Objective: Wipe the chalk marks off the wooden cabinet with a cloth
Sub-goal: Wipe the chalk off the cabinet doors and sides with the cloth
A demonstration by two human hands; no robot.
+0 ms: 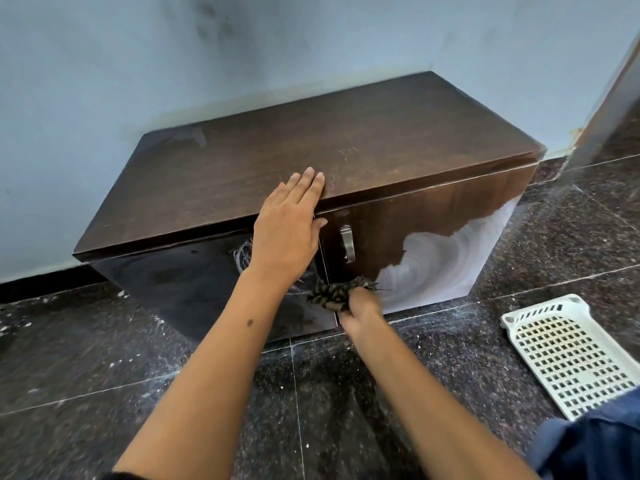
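A low dark wooden cabinet [363, 140] stands against a pale wall. White chalk scribbles [242, 258] show on its left door, partly behind my left wrist. My left hand [289, 230] lies flat with straight fingers over the front edge of the top. My right hand [362, 304] grips a dark patterned cloth [330, 294], bunched against the lower front where the two doors meet. A pale swirled patch [446, 261] covers the right door; I cannot tell whether it is chalk smear or glare. A metal handle [347, 244] sits on the right door.
A white perforated plastic tray [568, 355] lies on the dark speckled tile floor [104, 358] at the right. Blue fabric [595, 441] fills the bottom right corner. A dark door frame [609, 109] rises at the far right.
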